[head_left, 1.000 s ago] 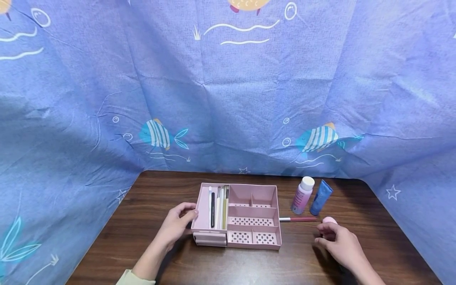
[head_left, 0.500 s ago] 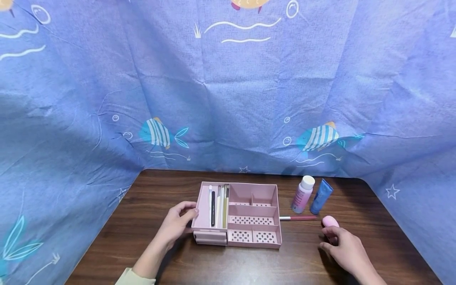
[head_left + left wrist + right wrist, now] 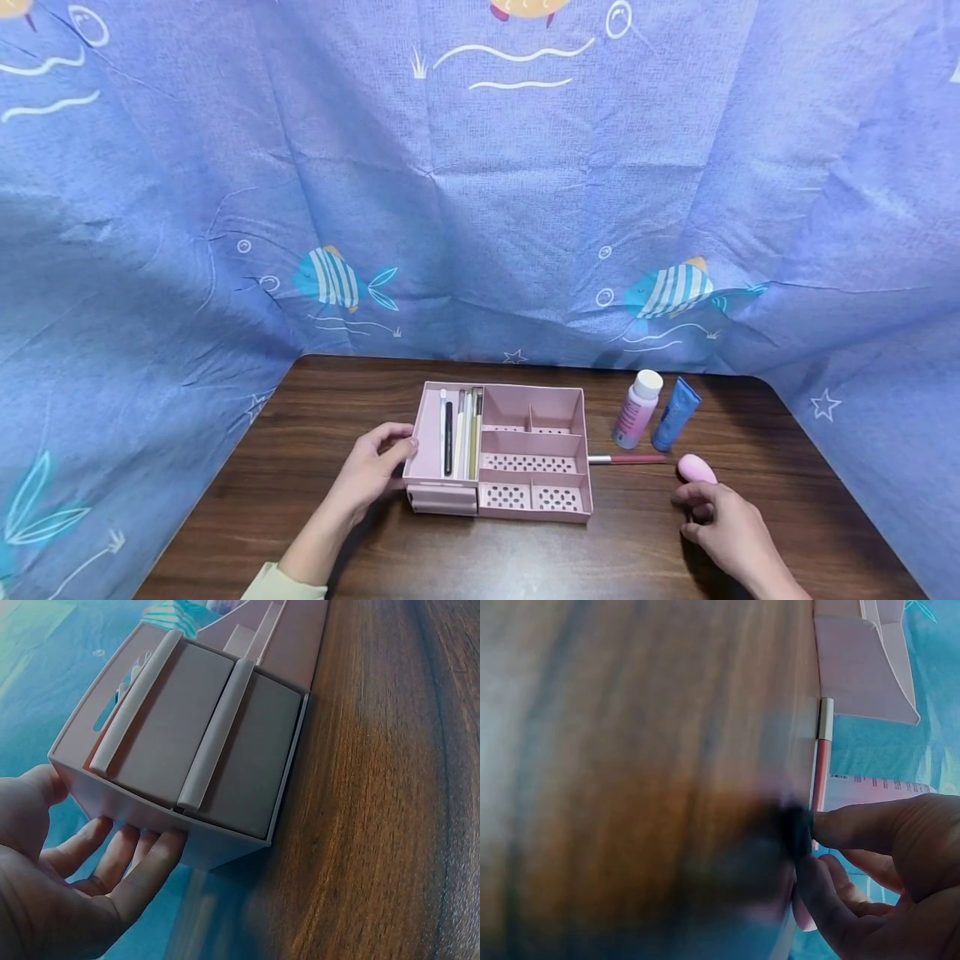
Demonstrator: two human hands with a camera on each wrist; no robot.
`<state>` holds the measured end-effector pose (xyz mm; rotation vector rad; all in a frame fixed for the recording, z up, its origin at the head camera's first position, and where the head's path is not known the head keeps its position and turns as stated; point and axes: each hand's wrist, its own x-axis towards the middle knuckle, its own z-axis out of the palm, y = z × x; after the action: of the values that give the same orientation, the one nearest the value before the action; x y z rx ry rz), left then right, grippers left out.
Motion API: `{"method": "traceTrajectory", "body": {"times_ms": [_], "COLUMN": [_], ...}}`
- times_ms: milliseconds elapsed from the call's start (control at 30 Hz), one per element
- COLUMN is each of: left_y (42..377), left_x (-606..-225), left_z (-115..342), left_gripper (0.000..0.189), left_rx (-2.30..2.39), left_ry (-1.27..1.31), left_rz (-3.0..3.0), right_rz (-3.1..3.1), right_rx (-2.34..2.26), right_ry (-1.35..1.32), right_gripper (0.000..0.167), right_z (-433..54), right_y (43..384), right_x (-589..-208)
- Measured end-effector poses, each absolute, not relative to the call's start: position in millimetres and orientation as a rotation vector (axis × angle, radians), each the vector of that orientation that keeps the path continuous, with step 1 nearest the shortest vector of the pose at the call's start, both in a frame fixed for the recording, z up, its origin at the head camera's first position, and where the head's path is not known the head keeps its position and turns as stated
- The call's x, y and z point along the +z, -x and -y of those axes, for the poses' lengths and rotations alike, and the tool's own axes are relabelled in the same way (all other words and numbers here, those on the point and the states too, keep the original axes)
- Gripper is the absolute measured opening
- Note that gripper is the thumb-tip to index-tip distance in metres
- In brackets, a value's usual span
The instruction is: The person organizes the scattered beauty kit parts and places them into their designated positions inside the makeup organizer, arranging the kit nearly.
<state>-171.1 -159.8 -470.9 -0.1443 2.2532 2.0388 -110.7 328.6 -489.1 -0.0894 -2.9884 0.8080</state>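
Observation:
A pink desk organizer [image 3: 534, 515] stands mid-table, with thin brushes and pen-like sticks [image 3: 465, 433] on its left top. My left hand [image 3: 367, 471] rests against its left side wall, thumb at the rim; in the left wrist view the fingertips touch the wall beside two drawer fronts [image 3: 169, 724]. At right, my right hand [image 3: 731, 525] is low over the table. The right wrist view shows thumb and index finger pinching a small dark object [image 3: 798, 832], blurred, its kind unclear. Just beyond the fingers lies a pink egg-shaped makeup sponge [image 3: 696, 468], partly covered.
A pink bottle with a white cap [image 3: 637, 410] and a blue tube [image 3: 677, 414] stand at the back right. A red stick with a silver end [image 3: 637, 459] lies right of the organizer. Blue fish-patterned cloth [image 3: 510, 208] hangs behind the table.
My right hand has moved slightly right and toward me, uncovering more of the pink sponge. The left hand and the organizer have stayed in place.

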Motion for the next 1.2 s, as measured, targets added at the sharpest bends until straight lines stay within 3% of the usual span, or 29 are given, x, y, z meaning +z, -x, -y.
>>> {"method": "traceTrajectory", "body": {"times_ms": [1200], "left_y": [171.7], "left_x": [-469.4], "left_z": [160.4], "left_gripper": [0.033], "left_rx": [2.044], "left_ry": [0.152], "left_rz": [-2.223], "right_rz": [3.019], "right_rx": [1.072], "right_ry": [0.045], "right_gripper": [0.032], "right_z": [-300.9], "right_y": [131.1], "right_x": [-460.8]}}
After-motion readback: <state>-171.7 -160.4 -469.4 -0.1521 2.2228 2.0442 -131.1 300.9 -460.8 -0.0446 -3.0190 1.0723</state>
